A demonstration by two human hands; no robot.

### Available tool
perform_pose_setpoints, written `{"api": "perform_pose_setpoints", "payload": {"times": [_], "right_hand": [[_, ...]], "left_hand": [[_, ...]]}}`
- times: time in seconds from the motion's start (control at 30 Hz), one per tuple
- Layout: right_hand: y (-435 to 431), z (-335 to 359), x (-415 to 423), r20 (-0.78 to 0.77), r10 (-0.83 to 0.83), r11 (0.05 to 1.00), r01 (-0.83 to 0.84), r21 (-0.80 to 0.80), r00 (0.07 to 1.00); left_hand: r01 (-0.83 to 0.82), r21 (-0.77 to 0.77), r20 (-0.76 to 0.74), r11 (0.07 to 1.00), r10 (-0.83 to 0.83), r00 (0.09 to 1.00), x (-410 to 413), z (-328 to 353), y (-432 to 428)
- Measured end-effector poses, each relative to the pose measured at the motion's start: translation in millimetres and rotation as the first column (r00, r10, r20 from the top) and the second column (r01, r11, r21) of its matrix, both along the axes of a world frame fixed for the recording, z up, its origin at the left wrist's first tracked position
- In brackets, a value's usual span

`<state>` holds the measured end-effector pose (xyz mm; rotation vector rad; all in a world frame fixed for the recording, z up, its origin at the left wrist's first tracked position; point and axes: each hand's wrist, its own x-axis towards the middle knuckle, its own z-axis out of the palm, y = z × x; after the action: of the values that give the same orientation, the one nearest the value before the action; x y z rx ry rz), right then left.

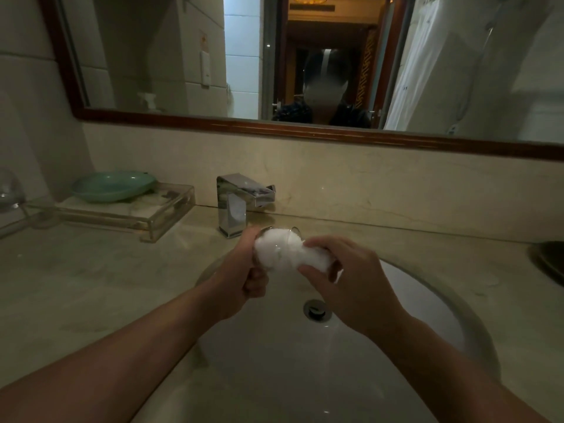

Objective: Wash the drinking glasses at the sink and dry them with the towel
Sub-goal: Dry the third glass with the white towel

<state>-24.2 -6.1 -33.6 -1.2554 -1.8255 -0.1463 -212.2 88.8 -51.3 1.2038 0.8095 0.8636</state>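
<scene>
Over the white sink basin [421, 288] I hold a clear drinking glass [274, 236] tipped on its side. My left hand [244, 270] grips the glass around its body. A white towel [287, 250] is stuffed into the glass and sticks out to the right. My right hand [345, 276] pinches the towel's outer end, just right of the glass. Another clear glass [9, 190] stands at the far left edge of the counter.
A chrome faucet [238, 203] stands behind the basin, with no water running. A clear tray [122, 209] with a green dish [113, 186] sits on the left counter. A dark round object [549, 257] lies at the right. The drain [316, 309] is below my hands. A mirror hangs above.
</scene>
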Motion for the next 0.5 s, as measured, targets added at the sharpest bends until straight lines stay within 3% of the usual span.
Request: {"api": "perform_pose_setpoints", "payload": {"times": [0.17, 0.23, 0.27, 0.33, 0.43, 0.5], "right_hand": [[-2, -2, -8, -0.245, -0.053, 0.999, 0.048, -0.025, 0.968], [-6, -2, -14, -0.412, -0.071, 0.992, 0.02, -0.127, 0.909], [-8, -1, -16, -0.524, -0.098, 0.976, -0.023, -0.219, 0.846], [-11, 4, -13, -0.753, -0.195, 0.877, -0.232, -0.421, 0.628], [-13, 9, -1, -0.897, -0.359, 0.603, -0.669, -0.434, 0.258], [-13, 6, 1, -0.882, -0.413, 0.515, -0.741, -0.43, 0.225]], "left_hand": [[-0.018, 0.3, -0.008, 0.954, 0.022, 1.0, 4, 6, -10], [-0.074, 0.382, -0.046, 0.921, 0.099, 0.994, 6, 6, -10], [-0.1, 0.435, -0.054, 0.895, 0.137, 0.989, 5, 6, -9], [-0.094, 0.589, -0.051, 0.803, 0.153, 0.987, 4, 5, -6], [0.011, 0.824, -0.118, 0.566, 0.152, 0.981, -2, 7, -2], [0.107, 0.92, -0.183, 0.377, 0.172, 0.968, -4, 11, -1]]}}
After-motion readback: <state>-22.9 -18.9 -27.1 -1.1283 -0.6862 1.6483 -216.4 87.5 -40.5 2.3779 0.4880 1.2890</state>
